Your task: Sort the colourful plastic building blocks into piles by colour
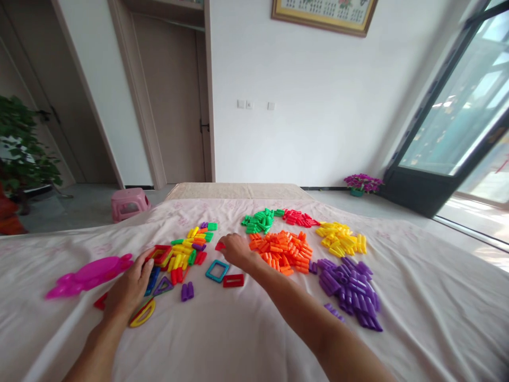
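Note:
My left hand [131, 281] rests at the left side of a loose group of magnetic tile frames, thumb and forefinger apart. Its fingertips are beside a red square tile [163, 253]; the other fingers are mostly hidden. Close by lie a blue tile [152, 280], a purple triangle tile [163, 286] and a yellow curved tile [142, 313]. My right hand [236, 249] reaches forward to the cloth, its fingers closed at a small red piece [220, 246]. Nearer me lie a teal square tile [217, 261] and a red rectangular tile [233, 280].
Plastic tube pieces lie sorted in green [259, 220], red [299, 218], orange [283, 249], yellow [340, 237] and purple [352, 286] piles. A mixed-colour pile [185, 249] is left of centre. A magenta plastic object [91, 273] lies far left on the cloth [246, 334].

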